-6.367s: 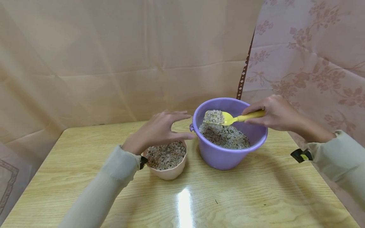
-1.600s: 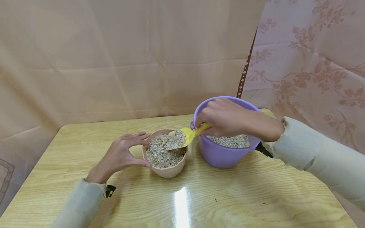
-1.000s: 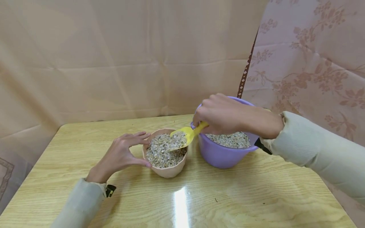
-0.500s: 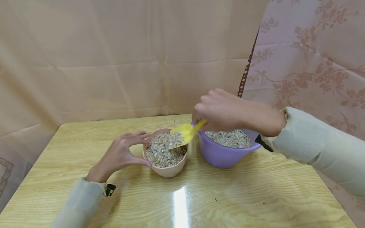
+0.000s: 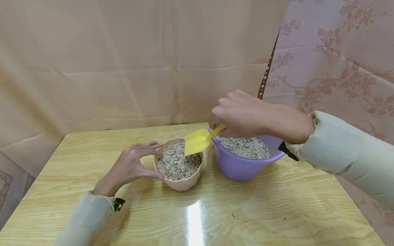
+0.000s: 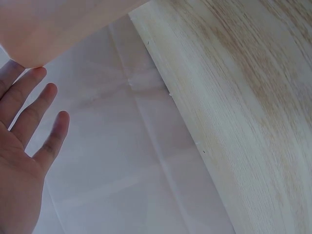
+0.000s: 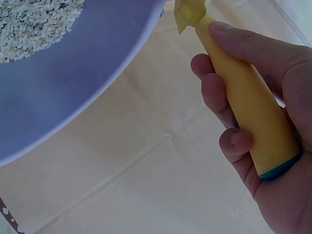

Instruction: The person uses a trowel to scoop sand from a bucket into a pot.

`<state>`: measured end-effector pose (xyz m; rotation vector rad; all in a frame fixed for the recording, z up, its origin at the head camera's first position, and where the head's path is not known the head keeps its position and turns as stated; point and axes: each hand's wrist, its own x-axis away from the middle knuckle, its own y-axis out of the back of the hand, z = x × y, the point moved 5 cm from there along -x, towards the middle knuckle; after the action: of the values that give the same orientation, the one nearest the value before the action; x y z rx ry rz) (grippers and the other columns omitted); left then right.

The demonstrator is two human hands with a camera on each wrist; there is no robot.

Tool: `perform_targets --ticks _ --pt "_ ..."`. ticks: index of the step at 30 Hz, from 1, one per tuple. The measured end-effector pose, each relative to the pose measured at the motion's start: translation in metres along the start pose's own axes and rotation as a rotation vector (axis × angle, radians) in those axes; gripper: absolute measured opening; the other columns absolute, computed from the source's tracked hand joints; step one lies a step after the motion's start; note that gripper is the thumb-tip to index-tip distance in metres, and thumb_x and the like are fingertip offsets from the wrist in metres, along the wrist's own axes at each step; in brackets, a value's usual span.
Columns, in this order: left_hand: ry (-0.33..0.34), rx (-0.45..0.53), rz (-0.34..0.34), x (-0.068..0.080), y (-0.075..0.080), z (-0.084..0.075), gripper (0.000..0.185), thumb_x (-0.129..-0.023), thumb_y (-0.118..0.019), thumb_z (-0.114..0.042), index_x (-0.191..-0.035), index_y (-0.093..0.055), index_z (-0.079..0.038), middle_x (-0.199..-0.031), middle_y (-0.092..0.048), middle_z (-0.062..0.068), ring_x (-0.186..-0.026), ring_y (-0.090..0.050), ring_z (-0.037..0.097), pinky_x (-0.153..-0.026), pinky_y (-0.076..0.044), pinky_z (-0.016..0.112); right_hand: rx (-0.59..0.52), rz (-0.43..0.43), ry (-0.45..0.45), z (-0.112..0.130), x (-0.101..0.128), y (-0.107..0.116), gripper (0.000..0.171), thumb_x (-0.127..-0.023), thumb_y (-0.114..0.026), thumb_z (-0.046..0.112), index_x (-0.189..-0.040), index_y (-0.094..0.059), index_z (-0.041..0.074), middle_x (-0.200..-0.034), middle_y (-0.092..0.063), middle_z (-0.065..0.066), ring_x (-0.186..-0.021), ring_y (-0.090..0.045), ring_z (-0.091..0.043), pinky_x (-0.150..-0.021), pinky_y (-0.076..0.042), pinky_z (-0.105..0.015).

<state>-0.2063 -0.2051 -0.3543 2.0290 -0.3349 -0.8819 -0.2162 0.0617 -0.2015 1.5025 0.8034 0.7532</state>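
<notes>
A pink pot (image 5: 180, 184) full of pale gravel (image 5: 176, 165) stands on the wooden table (image 5: 246, 212). My left hand (image 5: 135, 165) holds its left side, thumb near and fingers on the far rim. In the left wrist view the left hand (image 6: 22, 151) lies beside the pot (image 6: 53, 24) with its fingers nearly straight. My right hand (image 5: 243, 114) grips the handle of a yellow scoop (image 5: 197, 140). The blade is empty and tilted down just above the pot's right rim. The right wrist view shows the right hand (image 7: 287, 92) wrapped round the scoop handle (image 7: 243, 107).
A purple bucket (image 5: 243, 169) of the same gravel (image 5: 244, 147) stands right of the pot, under my right hand, and fills the upper left as bucket (image 7: 73, 87). Cloth backdrops hang behind and to the right. The table edge (image 6: 195, 136) runs past my left hand.
The scoop, loaded over the bucket earlier, tipped its gravel into the pot and has risen slightly, its blade now bare. My left hand moved onto the pot and has stayed there.
</notes>
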Motion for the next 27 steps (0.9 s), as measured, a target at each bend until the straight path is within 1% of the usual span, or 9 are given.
perform_targets --ticks 4,9,12,16,20,23,27 --pt "-0.003 -0.003 -0.003 0.0 0.0 0.0 0.07 -0.048 -0.093 -0.049 -0.107 -0.079 -0.012 -0.128 -0.067 0.01 -0.114 -0.064 0.035 -0.097 -0.046 0.059 0.0 0.002 -0.002 -0.001 0.0 0.0 0.011 -0.083 -0.08 0.021 -0.093 -0.079 0.018 -0.079 -0.072 0.007 -0.059 -0.056 -0.009 -0.056 -0.048 -0.029" --pt "-0.008 0.0 0.002 -0.001 -0.001 0.0 0.07 -0.049 -0.093 -0.048 -0.106 -0.079 -0.011 -0.127 -0.067 0.011 -0.113 -0.065 0.036 -0.096 -0.047 0.059 -0.003 -0.016 -0.005 -0.004 0.004 0.0 0.011 -0.083 -0.08 0.02 -0.094 -0.08 0.017 -0.082 -0.073 0.006 -0.058 -0.056 -0.009 -0.055 -0.047 -0.03" --pt "-0.003 -0.001 0.012 -0.002 0.0 0.0 0.07 -0.049 -0.093 -0.048 -0.107 -0.078 -0.012 -0.128 -0.067 0.01 -0.114 -0.064 0.035 -0.097 -0.046 0.058 -0.025 -0.035 -0.023 -0.008 0.008 0.002 0.012 -0.084 -0.08 0.019 -0.096 -0.08 0.02 -0.085 -0.074 0.008 -0.059 -0.055 -0.008 -0.055 -0.046 -0.03" --pt "-0.002 0.006 0.028 -0.003 0.0 0.001 0.069 -0.049 -0.093 -0.047 -0.107 -0.078 -0.013 -0.128 -0.067 0.006 -0.116 -0.064 0.032 -0.096 -0.047 0.058 -0.049 -0.062 -0.049 -0.015 0.016 0.006 0.014 -0.085 -0.079 0.02 -0.099 -0.079 0.025 -0.083 -0.073 0.012 -0.058 -0.053 -0.006 -0.053 -0.043 -0.03" --pt "0.005 0.012 0.045 -0.006 0.001 0.001 0.068 -0.054 -0.09 -0.054 -0.108 -0.079 -0.014 -0.127 -0.068 0.002 -0.117 -0.064 0.028 -0.093 -0.049 0.057 -0.063 -0.112 -0.071 -0.023 0.026 0.013 0.015 -0.084 -0.081 0.023 -0.098 -0.079 0.026 -0.079 -0.072 0.013 -0.055 -0.051 -0.006 -0.05 -0.04 -0.03" --pt "0.032 0.009 0.069 -0.009 0.004 0.001 0.067 -0.059 -0.085 -0.061 -0.108 -0.079 -0.016 -0.127 -0.068 -0.001 -0.118 -0.063 0.027 -0.093 -0.05 0.057 -0.074 -0.166 -0.085 -0.031 0.034 0.018 0.015 -0.082 -0.083 0.026 -0.097 -0.08 0.025 -0.078 -0.072 0.013 -0.054 -0.052 -0.003 -0.05 -0.043 -0.029" --pt "0.082 0.007 0.123 -0.015 0.005 0.001 0.064 -0.065 -0.085 -0.059 -0.111 -0.078 -0.015 -0.126 -0.069 0.001 -0.12 -0.062 0.027 -0.095 -0.048 0.058 -0.061 -0.233 -0.092 -0.042 0.047 0.024 0.017 -0.079 -0.085 0.024 -0.095 -0.08 0.025 -0.074 -0.07 0.013 -0.054 -0.053 -0.002 -0.051 -0.046 -0.029"
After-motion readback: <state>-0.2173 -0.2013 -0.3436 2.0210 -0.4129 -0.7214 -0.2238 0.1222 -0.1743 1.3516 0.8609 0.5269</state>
